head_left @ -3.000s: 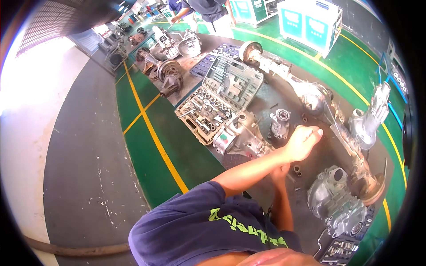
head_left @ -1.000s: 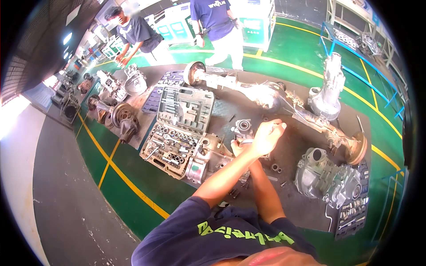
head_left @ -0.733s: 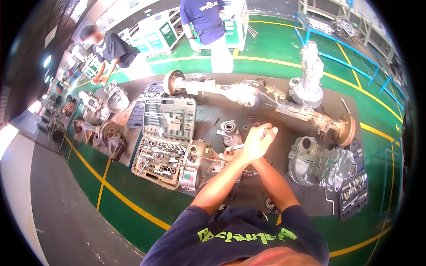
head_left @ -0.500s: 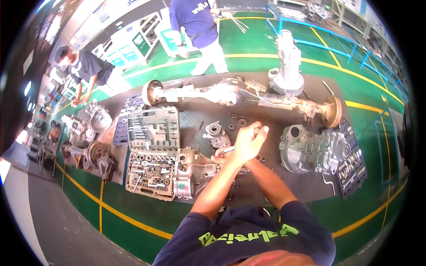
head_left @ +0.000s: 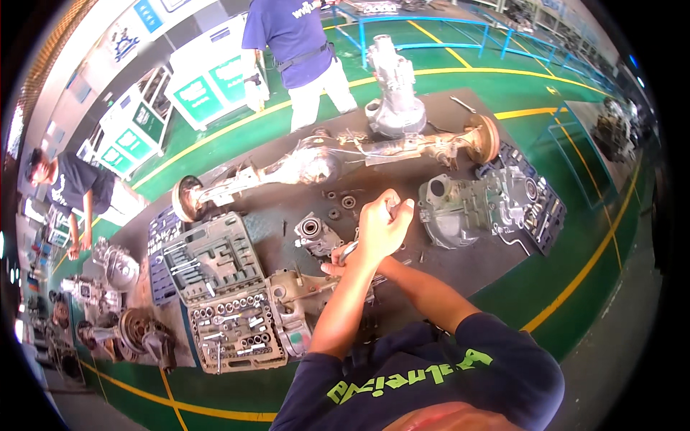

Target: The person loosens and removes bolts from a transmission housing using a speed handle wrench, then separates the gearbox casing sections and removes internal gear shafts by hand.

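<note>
My forearms cross, the left lying over the right. My left hand [head_left: 384, 224] is closed with its thumb up, above the bench to the left of a large metal housing [head_left: 442, 215]. What sits inside its fingers is mostly hidden. My right hand [head_left: 334, 264] reaches under the left forearm and is closed around a shiny metal tool [head_left: 348, 251], whose kind I cannot make out. Just beyond the right hand lies a small casting with a round bearing [head_left: 311, 228]. Next to that hand, a long gearbox casing [head_left: 291, 289] is partly covered by my left forearm.
An open socket set case [head_left: 237, 337] lies at the left. A rusty axle [head_left: 251, 176] spans the bench's far side, with an upright casting [head_left: 397, 108] behind it. Ring-shaped parts [head_left: 348, 202] lie beyond my hands. Two people [head_left: 302, 50] stand past the bench.
The view has turned, so the bench parts sit further left in it. My arms stay crossed and both hands stay closed. The far-left person shows further left.
</note>
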`<state>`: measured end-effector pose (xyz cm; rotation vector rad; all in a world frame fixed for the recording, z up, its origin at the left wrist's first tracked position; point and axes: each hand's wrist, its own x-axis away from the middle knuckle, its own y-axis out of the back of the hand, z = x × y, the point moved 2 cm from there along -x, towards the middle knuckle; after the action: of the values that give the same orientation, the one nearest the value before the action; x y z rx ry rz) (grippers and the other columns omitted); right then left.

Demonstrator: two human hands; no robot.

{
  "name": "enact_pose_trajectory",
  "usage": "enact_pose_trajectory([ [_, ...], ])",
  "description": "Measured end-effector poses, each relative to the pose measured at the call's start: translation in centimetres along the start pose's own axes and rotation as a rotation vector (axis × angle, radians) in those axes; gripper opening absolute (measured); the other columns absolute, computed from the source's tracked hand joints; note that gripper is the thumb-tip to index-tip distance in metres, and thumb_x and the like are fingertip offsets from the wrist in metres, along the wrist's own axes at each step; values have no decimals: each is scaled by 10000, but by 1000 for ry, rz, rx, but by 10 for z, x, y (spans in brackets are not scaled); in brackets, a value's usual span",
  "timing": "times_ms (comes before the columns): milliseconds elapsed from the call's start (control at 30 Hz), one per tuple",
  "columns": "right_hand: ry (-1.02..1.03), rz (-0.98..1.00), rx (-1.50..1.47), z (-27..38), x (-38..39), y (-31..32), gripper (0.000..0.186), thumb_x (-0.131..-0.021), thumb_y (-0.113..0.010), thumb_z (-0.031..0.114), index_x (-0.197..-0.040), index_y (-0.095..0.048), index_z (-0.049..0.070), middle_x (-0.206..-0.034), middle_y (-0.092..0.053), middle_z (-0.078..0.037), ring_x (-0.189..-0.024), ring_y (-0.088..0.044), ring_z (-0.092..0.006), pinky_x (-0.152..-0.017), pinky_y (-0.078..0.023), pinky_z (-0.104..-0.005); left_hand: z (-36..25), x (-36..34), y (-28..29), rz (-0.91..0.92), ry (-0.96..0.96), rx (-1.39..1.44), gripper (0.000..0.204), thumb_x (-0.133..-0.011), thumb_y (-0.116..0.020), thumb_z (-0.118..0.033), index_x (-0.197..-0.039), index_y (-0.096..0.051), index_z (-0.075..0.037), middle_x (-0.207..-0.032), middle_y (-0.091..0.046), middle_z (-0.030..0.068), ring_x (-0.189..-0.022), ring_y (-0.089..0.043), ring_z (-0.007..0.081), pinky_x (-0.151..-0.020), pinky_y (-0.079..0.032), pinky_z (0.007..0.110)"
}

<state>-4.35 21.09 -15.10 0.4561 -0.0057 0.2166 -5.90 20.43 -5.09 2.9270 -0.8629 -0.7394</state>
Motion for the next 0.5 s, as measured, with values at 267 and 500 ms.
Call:
enact_pose_trajectory([
  [267, -168, -44, -53, 2, -4, -15, 510, -904, -647, 540, -690, -575, 84, -490, -460, 15, -469, -403, -129, -483, -346, -330, -5, 4, 10, 206, -69, 73, 348, -824, -734, -179, -688, -443, -45, -531, -399, 27, -497, -386, 120, -476, -345, 297],
  [500, -393, -243, -67, -44, -22, -39, 560, -892, -639, 602, -712, -555, 78, -526, -472, -1, -499, -409, -137, -518, -364, -325, -8, 1, 18, 350, -110, 171, 386, -803, -743, -149, -671, -392, -58, -558, -328, 3, -543, -313, 89, -482, -290, 283],
])
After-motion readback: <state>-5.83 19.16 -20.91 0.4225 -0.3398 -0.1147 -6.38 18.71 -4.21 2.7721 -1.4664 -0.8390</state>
